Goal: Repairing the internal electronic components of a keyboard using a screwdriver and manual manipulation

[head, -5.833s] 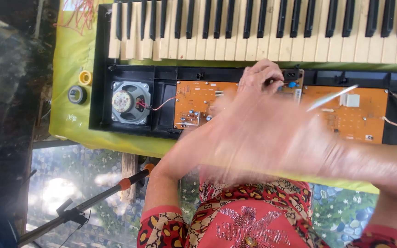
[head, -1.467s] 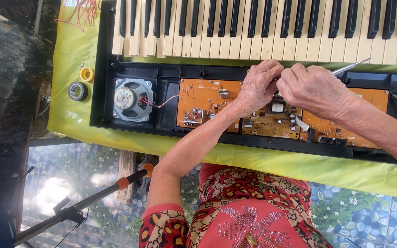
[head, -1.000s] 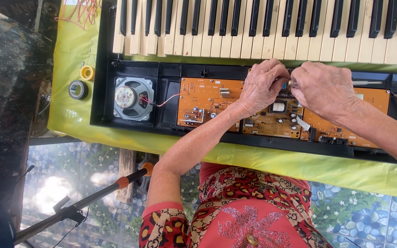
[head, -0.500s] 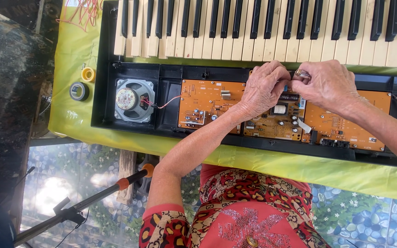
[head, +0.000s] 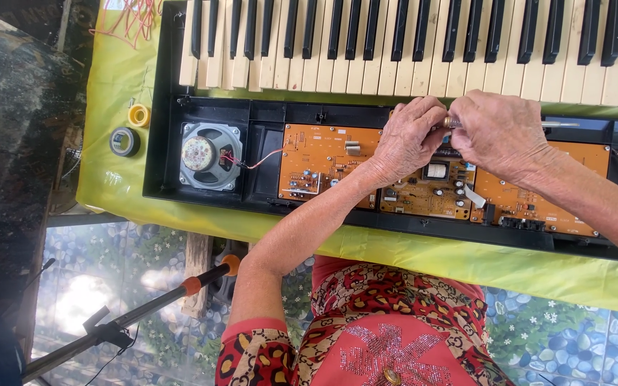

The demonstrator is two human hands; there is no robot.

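An opened black keyboard (head: 180, 182) lies on a yellow-green cloth, its white and black keys (head: 423, 43) at the top. Orange circuit boards (head: 323, 161) and a round speaker (head: 207, 154) sit exposed inside the case. My left hand (head: 409, 136) and my right hand (head: 498, 136) meet above the middle circuit board, fingertips together on a small metal part (head: 452, 122) pinched between them. A thin silvery rod (head: 559, 124) sticks out to the right from my right hand. What the fingers hold underneath is hidden.
A yellow tape roll (head: 138, 115) and a dark tape roll (head: 124, 141) lie on the yellow-green cloth (head: 109, 193) left of the keyboard. Red wires (head: 134, 18) lie at the top left. A black stand with orange joints (head: 151, 307) leans below the table edge.
Both hands have stayed over the middle circuit board, drifting slightly right as the view shifted. Earlier, my right arm swept across in a blur before joining the left hand.
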